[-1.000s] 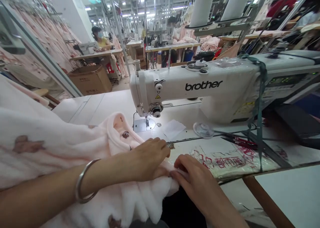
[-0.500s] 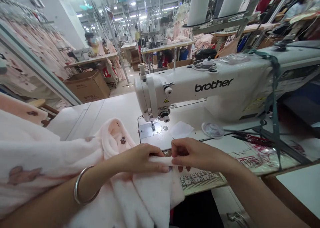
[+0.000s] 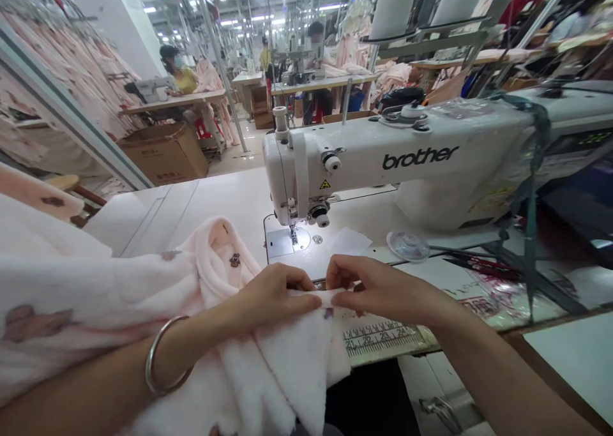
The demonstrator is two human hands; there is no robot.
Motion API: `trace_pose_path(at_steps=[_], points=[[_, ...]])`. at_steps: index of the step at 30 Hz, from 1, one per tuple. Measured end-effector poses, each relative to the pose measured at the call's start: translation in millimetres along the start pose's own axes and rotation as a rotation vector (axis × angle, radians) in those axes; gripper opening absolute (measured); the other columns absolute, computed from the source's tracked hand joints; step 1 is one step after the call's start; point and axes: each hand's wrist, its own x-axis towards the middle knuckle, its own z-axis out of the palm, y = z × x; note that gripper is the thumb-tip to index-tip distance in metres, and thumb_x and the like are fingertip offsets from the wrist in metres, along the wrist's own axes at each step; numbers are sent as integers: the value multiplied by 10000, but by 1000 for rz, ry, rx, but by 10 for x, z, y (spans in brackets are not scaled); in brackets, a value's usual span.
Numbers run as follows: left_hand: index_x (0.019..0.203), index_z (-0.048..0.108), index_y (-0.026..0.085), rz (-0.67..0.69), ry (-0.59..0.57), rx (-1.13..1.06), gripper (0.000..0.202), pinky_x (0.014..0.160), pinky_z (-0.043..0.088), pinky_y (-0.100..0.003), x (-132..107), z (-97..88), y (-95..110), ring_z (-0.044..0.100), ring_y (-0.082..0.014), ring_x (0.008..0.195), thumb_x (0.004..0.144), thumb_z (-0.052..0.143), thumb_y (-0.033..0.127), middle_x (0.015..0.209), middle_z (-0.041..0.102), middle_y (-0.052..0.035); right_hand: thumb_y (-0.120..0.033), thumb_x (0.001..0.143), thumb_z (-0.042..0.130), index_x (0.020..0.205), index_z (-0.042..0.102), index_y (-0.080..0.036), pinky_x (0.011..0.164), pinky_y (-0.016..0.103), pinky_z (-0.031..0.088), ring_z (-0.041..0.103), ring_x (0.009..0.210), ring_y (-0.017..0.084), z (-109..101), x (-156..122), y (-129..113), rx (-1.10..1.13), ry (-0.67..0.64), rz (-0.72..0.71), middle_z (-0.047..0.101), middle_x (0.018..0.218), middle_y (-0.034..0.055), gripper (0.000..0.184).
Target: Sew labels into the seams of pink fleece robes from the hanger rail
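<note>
"Biggest first?"
"White worktop. On it, white sewing machine, marked 'brother'."
"Fabric?"
"Pale pink fleece, bunched at left, draped over the worktop's front edge. One folded edge runs out in front of the machine."
"Hands?"
"Left hand: fingers narrow, pinching that folded edge. Right hand: same, just beside it, on the fold's end."
"Small stuff?"
"Ruler strip at the front edge, near the right hand; clear plastic disc beyond; silver bangle, left arm."
</note>
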Motion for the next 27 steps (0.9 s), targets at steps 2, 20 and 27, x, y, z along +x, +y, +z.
trace_pose_path(at_steps=[2, 20, 27], points=[[816, 680, 171, 21, 52, -8, 204, 615, 387, -218, -17, 43, 1, 559, -134, 736, 780, 569, 339, 793, 659, 1, -323, 759, 639, 978, 575, -237, 625, 226, 419, 557, 782, 135, 37, -30, 32, -17, 33, 6, 614, 887, -14, 244], [507, 412, 167, -219, 269, 74, 277, 451, 192, -227, 545, -375, -187, 285, -82, 499, 658, 534, 364, 500, 283, 40, -300, 703, 632, 636, 549, -160, 436, 220, 377, 473, 455, 96, -318, 968, -25, -53, -3, 188, 540, 531, -12, 176], [463, 230, 185, -239, 243, 54, 407, 443, 92, -269, 597, -482, -217, 151, -73, 451, 652, 539, 370, 469, 151, 43, -210, 767, 591, 540, 484, -167, 417, 218, 327, 429, 403, 81, -356, 1082, -182, -125, -69, 231, 490, 486, -22, 254]])
